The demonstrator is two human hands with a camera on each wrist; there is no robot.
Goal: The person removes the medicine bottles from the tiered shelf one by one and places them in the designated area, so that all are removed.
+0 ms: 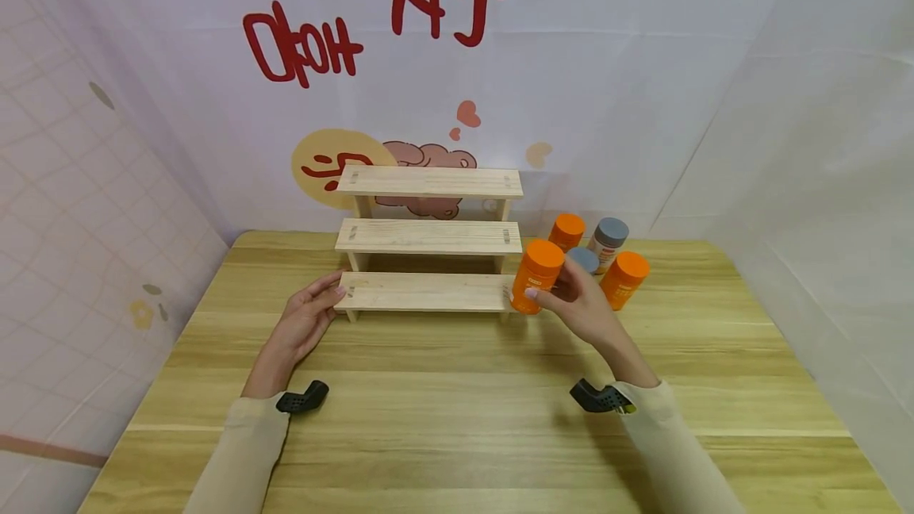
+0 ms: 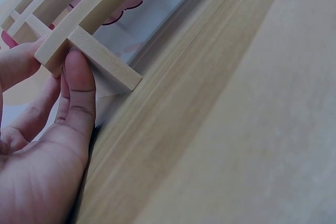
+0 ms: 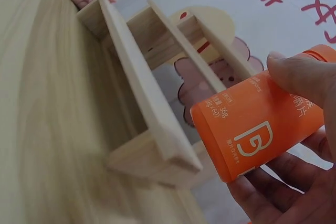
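Note:
A three-tier wooden step shelf [image 1: 428,292] stands at the back of the table, its boards bare. My left hand [image 1: 312,314] grips the left end of its lowest board; in the left wrist view the thumb [image 2: 80,74] presses under the board beside the leg. My right hand [image 1: 581,304] holds an orange pill bottle [image 1: 537,278] by its sides, tilted in the right wrist view, thumb on the label side. This bottle [image 3: 257,121] is raised off the table, close by the right end of the lowest board.
Right of the shelf stand two more orange-capped bottles [image 1: 624,280] and two grey-capped bottles [image 1: 610,238], one partly hidden behind my right hand. A white printed curtain [image 1: 607,86] rises behind the table [image 1: 443,411] and along both sides.

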